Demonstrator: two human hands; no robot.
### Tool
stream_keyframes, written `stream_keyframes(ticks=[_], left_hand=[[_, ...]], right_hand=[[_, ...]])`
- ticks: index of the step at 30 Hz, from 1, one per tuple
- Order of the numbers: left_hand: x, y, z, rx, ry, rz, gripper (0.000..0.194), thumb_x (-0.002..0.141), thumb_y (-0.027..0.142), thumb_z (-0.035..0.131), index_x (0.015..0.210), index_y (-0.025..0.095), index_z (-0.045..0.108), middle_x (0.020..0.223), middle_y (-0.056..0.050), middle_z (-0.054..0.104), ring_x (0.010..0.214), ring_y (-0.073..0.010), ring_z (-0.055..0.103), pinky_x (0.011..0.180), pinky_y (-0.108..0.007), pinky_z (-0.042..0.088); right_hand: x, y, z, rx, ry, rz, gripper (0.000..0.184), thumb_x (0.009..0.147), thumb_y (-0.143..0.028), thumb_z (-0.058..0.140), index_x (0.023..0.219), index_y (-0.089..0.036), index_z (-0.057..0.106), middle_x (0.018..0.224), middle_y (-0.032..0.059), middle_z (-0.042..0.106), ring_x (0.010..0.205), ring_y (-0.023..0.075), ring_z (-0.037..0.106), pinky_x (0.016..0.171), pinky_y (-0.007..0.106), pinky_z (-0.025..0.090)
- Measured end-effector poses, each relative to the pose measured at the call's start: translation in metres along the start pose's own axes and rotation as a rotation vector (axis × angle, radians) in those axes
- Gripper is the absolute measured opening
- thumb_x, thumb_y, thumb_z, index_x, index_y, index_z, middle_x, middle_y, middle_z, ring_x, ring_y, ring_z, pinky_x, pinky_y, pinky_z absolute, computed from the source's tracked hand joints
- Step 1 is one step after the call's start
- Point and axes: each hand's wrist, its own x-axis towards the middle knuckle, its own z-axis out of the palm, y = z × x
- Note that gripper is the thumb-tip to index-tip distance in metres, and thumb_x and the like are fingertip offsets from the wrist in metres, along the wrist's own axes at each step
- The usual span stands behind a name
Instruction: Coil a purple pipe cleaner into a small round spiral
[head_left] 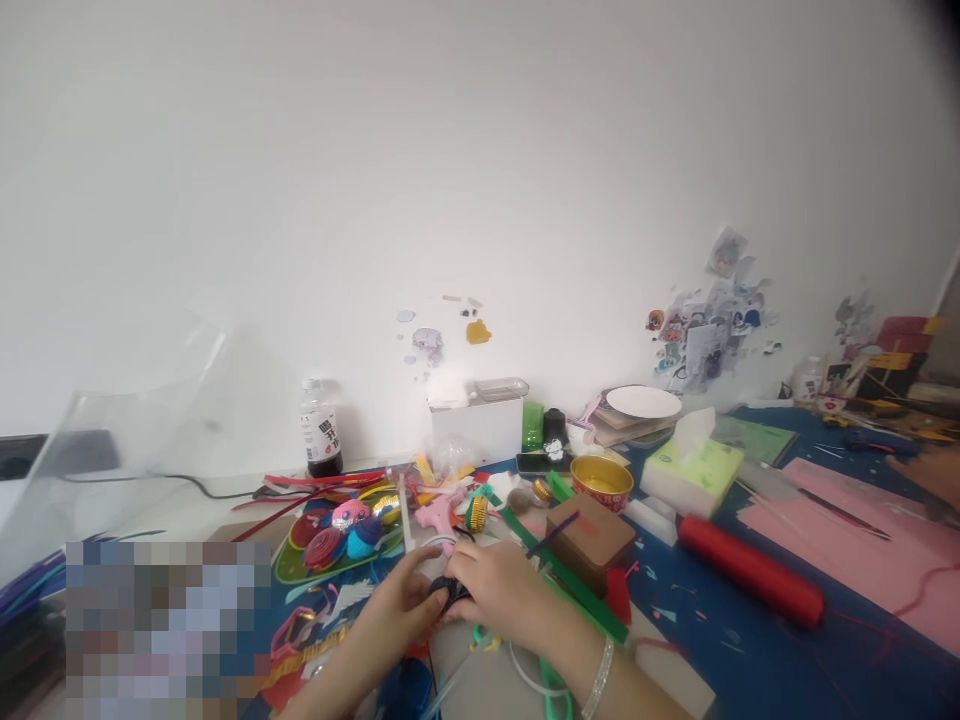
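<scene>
My left hand [390,615] and my right hand [504,590] meet low in the middle of the view over a small dark object [448,592]. Fingers of both hands are curled and pinched around it. What the dark object is I cannot make out. My right wrist wears a silvery bracelet [600,676]. Just beyond the hands lie a pink glue gun [439,514], a yellow ribbon roll [477,513] and a long green strip [559,572].
Craft clutter covers the blue table: a brown cardboard box [589,538], a gold bowl [601,480], a tissue pack [691,467], a red roll [752,570], pink paper [847,545], a dark bottle [321,430], a white box [477,422] and a green tray of coloured rolls [341,535]. Another person's hand [926,478] shows at far right.
</scene>
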Motion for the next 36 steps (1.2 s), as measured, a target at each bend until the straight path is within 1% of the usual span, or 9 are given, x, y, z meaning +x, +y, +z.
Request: stream_keyframes(ticks=[4, 9, 12, 17, 23, 25, 30, 33, 36], left_hand=[[0.000, 0.000, 0.000, -0.006, -0.040, 0.062, 0.069, 0.063, 0.061, 0.059, 0.113, 0.016, 0.043, 0.054, 0.008, 0.041, 0.051, -0.0105, 0.041, 0.049, -0.023, 0.028], [-0.010, 0.015, -0.001, -0.148, -0.141, 0.002, 0.071, 0.062, 0.054, 0.065, 0.117, 0.022, 0.034, 0.071, 0.002, 0.056, 0.063, -0.0144, 0.052, 0.057, -0.025, 0.036], [-0.008, 0.010, -0.001, -0.171, -0.131, 0.011, 0.078, 0.062, 0.051, 0.068, 0.120, 0.020, 0.027, 0.070, 0.002, 0.058, 0.061, -0.0135, 0.052, 0.057, -0.026, 0.037], [-0.001, -0.001, 0.000, -0.165, -0.131, 0.056, 0.082, 0.063, 0.054, 0.066, 0.123, 0.017, 0.024, 0.064, 0.003, 0.058, 0.052, -0.0100, 0.049, 0.049, -0.023, 0.031], [-0.009, 0.013, -0.006, -0.212, -0.187, -0.026, 0.084, 0.058, 0.045, 0.074, 0.122, 0.016, 0.027, 0.067, 0.001, 0.062, 0.060, -0.0127, 0.055, 0.056, -0.025, 0.038], [-0.008, 0.014, -0.008, -0.221, -0.188, -0.037, 0.090, 0.057, 0.042, 0.076, 0.126, 0.016, 0.025, 0.066, 0.002, 0.063, 0.058, -0.0123, 0.056, 0.054, -0.024, 0.038], [-0.006, 0.013, -0.004, -0.254, -0.113, -0.044, 0.091, 0.058, 0.043, 0.075, 0.129, 0.014, 0.025, 0.061, 0.004, 0.062, 0.050, -0.0098, 0.054, 0.049, -0.022, 0.037], [-0.009, 0.018, -0.003, -0.228, -0.120, -0.071, 0.091, 0.057, 0.043, 0.076, 0.128, 0.011, 0.027, 0.063, 0.000, 0.065, 0.054, -0.0125, 0.057, 0.052, -0.023, 0.039], [-0.010, 0.021, -0.005, -0.224, -0.155, -0.088, 0.099, 0.053, 0.045, 0.078, 0.128, 0.008, 0.025, 0.067, -0.004, 0.067, 0.059, -0.0152, 0.059, 0.055, -0.025, 0.041]], right_hand=[[0.001, 0.000, -0.003, 0.035, -0.001, 0.041, 0.041, 0.070, -0.053, 0.062, 0.086, -0.016, 0.055, 0.087, 0.0032, 0.062, 0.067, 0.0183, 0.058, 0.051, 0.026, 0.036], [-0.003, 0.001, -0.009, 0.192, 0.025, -0.107, 0.038, 0.074, -0.047, 0.061, 0.102, -0.022, 0.053, 0.097, 0.0004, 0.062, 0.082, 0.0168, 0.059, 0.061, 0.023, 0.038], [-0.003, 0.000, -0.003, 0.173, 0.041, -0.081, 0.032, 0.074, -0.047, 0.062, 0.092, -0.021, 0.057, 0.088, -0.0001, 0.064, 0.074, 0.0156, 0.059, 0.057, 0.023, 0.036], [-0.001, -0.002, 0.005, 0.067, 0.064, 0.035, 0.046, 0.061, -0.059, 0.066, 0.077, -0.017, 0.056, 0.078, 0.0010, 0.062, 0.060, 0.0159, 0.056, 0.047, 0.024, 0.031], [-0.004, -0.006, -0.011, 0.123, 0.025, -0.161, 0.033, 0.074, -0.041, 0.064, 0.099, -0.023, 0.053, 0.092, -0.0029, 0.062, 0.075, 0.0137, 0.058, 0.052, 0.022, 0.033], [-0.004, -0.007, -0.011, 0.085, 0.013, -0.131, 0.030, 0.074, -0.042, 0.064, 0.094, -0.022, 0.054, 0.089, -0.0023, 0.062, 0.072, 0.0140, 0.058, 0.050, 0.022, 0.032], [0.000, -0.008, -0.001, -0.003, -0.005, 0.018, 0.049, 0.061, -0.058, 0.066, 0.085, -0.017, 0.054, 0.087, 0.0018, 0.061, 0.064, 0.0172, 0.057, 0.046, 0.024, 0.030], [-0.001, -0.006, -0.007, 0.051, -0.026, -0.061, 0.047, 0.065, -0.054, 0.067, 0.092, -0.018, 0.053, 0.091, 0.0014, 0.061, 0.069, 0.0168, 0.058, 0.049, 0.023, 0.033], [-0.003, -0.005, -0.014, 0.145, -0.027, -0.173, 0.033, 0.074, -0.042, 0.064, 0.096, -0.021, 0.053, 0.094, -0.0014, 0.061, 0.077, 0.0140, 0.058, 0.054, 0.021, 0.035]])
